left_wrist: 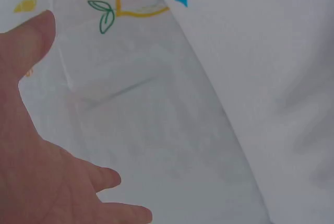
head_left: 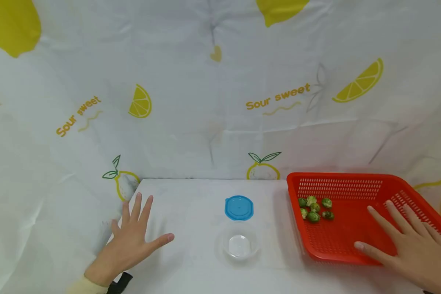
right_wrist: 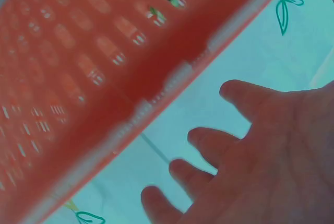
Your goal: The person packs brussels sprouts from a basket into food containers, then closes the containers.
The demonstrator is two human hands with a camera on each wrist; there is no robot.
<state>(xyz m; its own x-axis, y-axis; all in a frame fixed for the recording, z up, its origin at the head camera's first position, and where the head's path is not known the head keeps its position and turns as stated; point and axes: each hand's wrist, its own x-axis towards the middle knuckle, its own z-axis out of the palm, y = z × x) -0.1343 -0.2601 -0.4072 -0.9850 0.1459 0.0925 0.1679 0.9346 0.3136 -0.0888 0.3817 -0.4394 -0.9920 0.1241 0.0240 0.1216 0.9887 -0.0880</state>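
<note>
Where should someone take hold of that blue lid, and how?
Probably by its left edge, pinching from above and the left: the blue lid lies flat, the clear bowl sits close to its near edge, and the left hand is on that side.

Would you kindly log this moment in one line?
left hand: spread, empty; right hand: spread, empty; green sprouts: in red basket; clear bowl: on table; blue lid: beyond bowl
</note>
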